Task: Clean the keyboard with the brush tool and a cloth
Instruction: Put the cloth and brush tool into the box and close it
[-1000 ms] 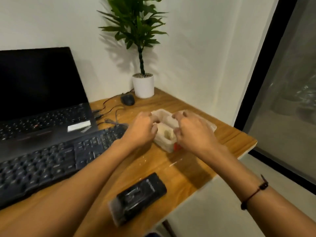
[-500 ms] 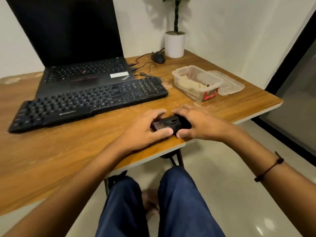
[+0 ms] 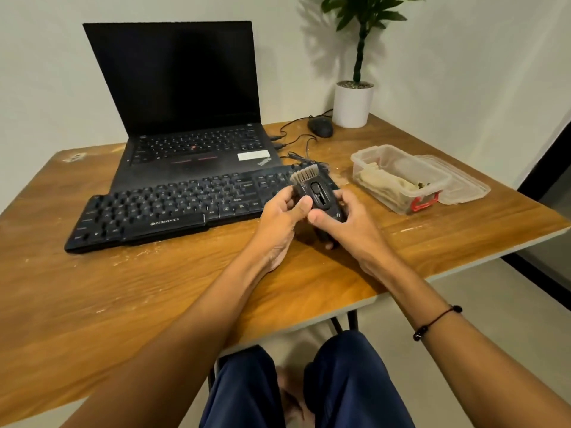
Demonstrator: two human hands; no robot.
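Between both hands' fingers [image 3: 304,202], brush tool [image 3: 315,193].

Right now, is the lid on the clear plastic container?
No: the clear plastic container stands open, and its lid lies flat on the table just to its right.

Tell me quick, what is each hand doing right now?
Left hand: holding the small black brush tool with pale bristles, thumb on its front.
Right hand: also holding the brush tool, gripping its lower end.
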